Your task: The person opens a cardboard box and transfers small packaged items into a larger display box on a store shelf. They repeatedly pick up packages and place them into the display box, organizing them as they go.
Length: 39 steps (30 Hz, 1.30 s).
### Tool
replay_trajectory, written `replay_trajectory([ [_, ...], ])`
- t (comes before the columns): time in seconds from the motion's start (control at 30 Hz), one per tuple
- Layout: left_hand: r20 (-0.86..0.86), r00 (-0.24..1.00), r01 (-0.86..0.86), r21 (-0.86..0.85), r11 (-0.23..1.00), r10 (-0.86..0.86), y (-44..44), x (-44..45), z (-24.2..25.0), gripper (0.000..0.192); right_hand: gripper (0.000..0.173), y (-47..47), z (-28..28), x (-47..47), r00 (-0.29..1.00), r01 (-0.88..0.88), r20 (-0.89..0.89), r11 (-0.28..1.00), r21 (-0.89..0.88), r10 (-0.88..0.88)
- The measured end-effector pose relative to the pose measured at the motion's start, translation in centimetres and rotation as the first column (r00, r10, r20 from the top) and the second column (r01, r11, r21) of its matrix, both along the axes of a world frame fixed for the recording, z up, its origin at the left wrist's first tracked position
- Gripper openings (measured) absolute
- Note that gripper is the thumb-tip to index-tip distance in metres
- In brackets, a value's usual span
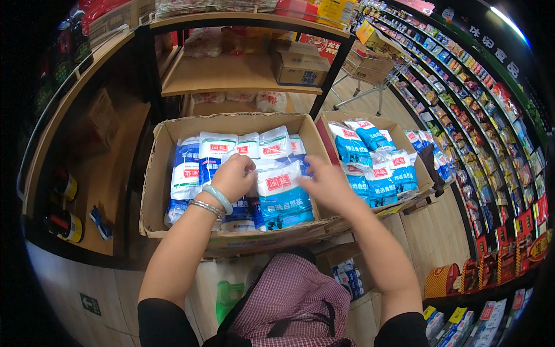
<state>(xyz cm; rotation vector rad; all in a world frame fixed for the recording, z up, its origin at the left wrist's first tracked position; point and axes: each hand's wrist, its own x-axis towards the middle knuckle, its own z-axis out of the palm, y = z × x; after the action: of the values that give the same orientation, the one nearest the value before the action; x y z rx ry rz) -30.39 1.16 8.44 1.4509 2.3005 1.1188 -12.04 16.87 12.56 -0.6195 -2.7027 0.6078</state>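
A blue-and-white plastic bag of salt (285, 197) lies at the front of an open cardboard carton (149, 173), over darker blue salt bags (238, 217). My left hand (236, 175), with a jade bangle (218, 198) and a metal bracelet (208, 209) on the wrist, is at the bag's upper left corner. Its fingers are curled; whether they pinch the plastic is unclear. My right hand (329, 184) is beside the bag's upper right edge, slightly blurred, thumb and fingers apart. White-topped salt bags (219, 146) stand in the carton's far half.
A second carton (323, 128) of light-blue salt bags (375, 173) adjoins on the right. Wooden shelving (217, 78) rises behind, with a closed box (302, 67). A shopping cart (368, 65) and snack shelves (472, 117) stand to the right. A green plastic stool (230, 297) is below.
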Motion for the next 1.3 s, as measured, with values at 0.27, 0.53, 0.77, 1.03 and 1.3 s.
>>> replay_trajectory([
  [0.27,0.242,0.970,-0.039,0.011,0.999,0.035,0.0,0.1,0.1,0.031,0.069,-1.5,-0.6,-1.1,0.995,0.076,0.095,0.883,-0.463,-0.036],
  [0.53,0.518,0.855,-0.009,0.049,0.999,-0.017,-0.5,0.3,1.9,0.059,0.050,-2.8,-0.1,-0.6,0.991,-0.128,-0.102,0.767,-0.628,0.082],
  [0.77,0.909,0.277,0.091,0.297,0.950,-0.311,-1.3,1.4,4.5,0.042,0.045,-2.7,3.9,0.3,0.912,-0.378,-0.409,0.300,-0.876,-0.042],
  [1.03,0.894,0.187,-0.024,0.418,0.908,-0.406,-1.5,1.6,4.6,0.036,0.040,-6.6,0.9,2.0,0.752,-0.608,-0.521,-0.121,-0.785,-0.404],
  [1.3,0.860,0.276,0.198,0.386,0.901,-0.429,-1.7,1.7,4.6,0.038,0.031,-4.4,3.0,5.6,0.662,-0.478,-0.428,0.093,-0.874,-0.615],
])
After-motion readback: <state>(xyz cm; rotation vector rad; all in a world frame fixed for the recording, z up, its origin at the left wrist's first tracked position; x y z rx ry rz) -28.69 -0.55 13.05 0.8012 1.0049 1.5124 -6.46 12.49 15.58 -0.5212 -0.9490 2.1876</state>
